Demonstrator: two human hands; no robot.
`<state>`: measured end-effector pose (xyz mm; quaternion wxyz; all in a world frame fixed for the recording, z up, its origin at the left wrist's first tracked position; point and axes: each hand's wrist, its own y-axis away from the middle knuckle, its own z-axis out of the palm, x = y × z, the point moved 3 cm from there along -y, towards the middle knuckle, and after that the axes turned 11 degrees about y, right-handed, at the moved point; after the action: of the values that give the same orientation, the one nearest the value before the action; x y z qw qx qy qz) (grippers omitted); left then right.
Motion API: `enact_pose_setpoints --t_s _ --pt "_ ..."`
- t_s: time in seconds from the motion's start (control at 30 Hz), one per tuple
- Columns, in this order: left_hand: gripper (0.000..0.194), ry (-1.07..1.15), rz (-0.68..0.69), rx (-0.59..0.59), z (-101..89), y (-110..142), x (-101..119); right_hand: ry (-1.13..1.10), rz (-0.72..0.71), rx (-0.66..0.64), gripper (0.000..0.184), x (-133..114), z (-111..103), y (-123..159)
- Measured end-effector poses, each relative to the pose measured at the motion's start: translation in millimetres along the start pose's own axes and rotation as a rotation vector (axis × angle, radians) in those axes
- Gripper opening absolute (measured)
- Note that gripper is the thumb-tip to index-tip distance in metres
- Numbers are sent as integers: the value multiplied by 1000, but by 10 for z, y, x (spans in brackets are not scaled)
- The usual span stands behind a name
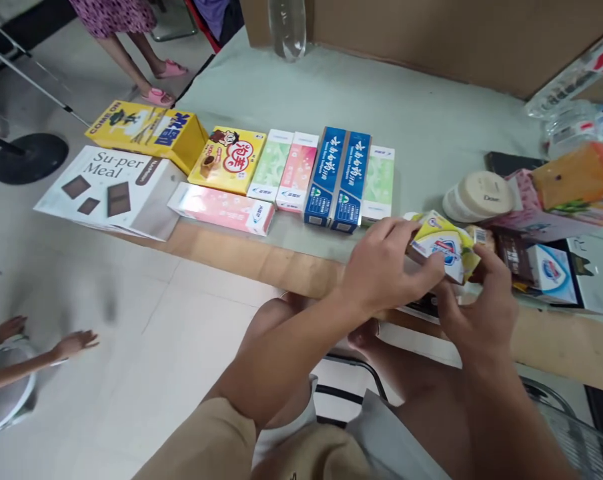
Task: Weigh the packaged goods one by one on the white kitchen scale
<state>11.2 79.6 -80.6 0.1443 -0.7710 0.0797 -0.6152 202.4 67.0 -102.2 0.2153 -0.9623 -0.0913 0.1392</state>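
Between both hands, above the table's front edge, is a small yellow-and-white soap box [441, 247] with a blue and red shield logo, held tilted. My left hand [389, 263] grips its left side, thumb on the front. My right hand [481, 307] has its fingers around the right side and lower corner. Just left of my left hand stands a row of boxes: a green-and-white box [379, 180], blue toothpaste boxes [337, 180], a pink box [297, 172] and another green box [271, 163]. Near my right hand lies a white-and-blue soap box [552, 273].
Farther left are a yellow snack box [229, 160], a flat pink box [221, 208], a Su-per Meal box [111, 190] and a large yellow box [149, 133]. A Dove jar [481, 195] and an orange package [576, 180] stand right. Bottles [287, 27] stand behind. Other people are at left.
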Motion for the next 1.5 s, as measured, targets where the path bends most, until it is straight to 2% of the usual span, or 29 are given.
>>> enact_pose_setpoints --t_s 0.1,0.17,0.23,0.37,0.53,0.57,0.63,0.73,0.8,1.03,1.13,1.23,1.3,1.37,1.43,1.5 --pt "16 37 88 191 -306 59 68 -44 -109 95 60 -364 -17 64" --pt "24 -9 34 286 -567 80 15 -83 -176 72 52 -653 43 99" --pt "29 -98 -78 325 -838 117 -91 -122 -212 -13 45 -934 156 116" --pt "25 -248 -303 302 -1335 298 -280 -168 -220 -224 40 -1369 434 106" --pt "18 -359 -356 322 -1809 575 -259 -150 -191 -345 40 -1593 650 109" --pt "22 -367 -389 281 -1867 611 -260 -124 -168 -349 41 -1599 672 113" --pt "31 -358 -478 97 -1923 659 -291 -88 -128 -339 39 -1599 706 118" --pt "31 -332 -525 -201 -1896 678 -340 -108 -127 -333 23 -1621 757 98" --pt "20 -319 -515 -273 -1850 658 -361 -154 -152 -334 12 -1662 787 64" --pt "24 -359 -464 -173 -1739 591 -410 -214 -173 -325 6 -1763 822 -61" --pt "20 -353 -435 -148 -1739 616 -399 -233 -198 -361 19 -1748 791 -74" --pt "15 -265 -417 -150 -1658 617 -378 -248 -244 -368 34 -1722 642 -88" --pt "16 -121 -358 -125 -1520 556 -353 -279 -263 -324 36 -1685 478 -122" --pt "19 45 -271 -41 -1319 434 -311 -335 -258 -244 31 -1609 300 -184" --pt "23 161 -179 40 -1050 277 -243 -389 -218 -153 26 -1470 146 -264" --pt "26 237 -91 60 -725 124 -142 -426 -144 -72 23 -1261 28 -339"
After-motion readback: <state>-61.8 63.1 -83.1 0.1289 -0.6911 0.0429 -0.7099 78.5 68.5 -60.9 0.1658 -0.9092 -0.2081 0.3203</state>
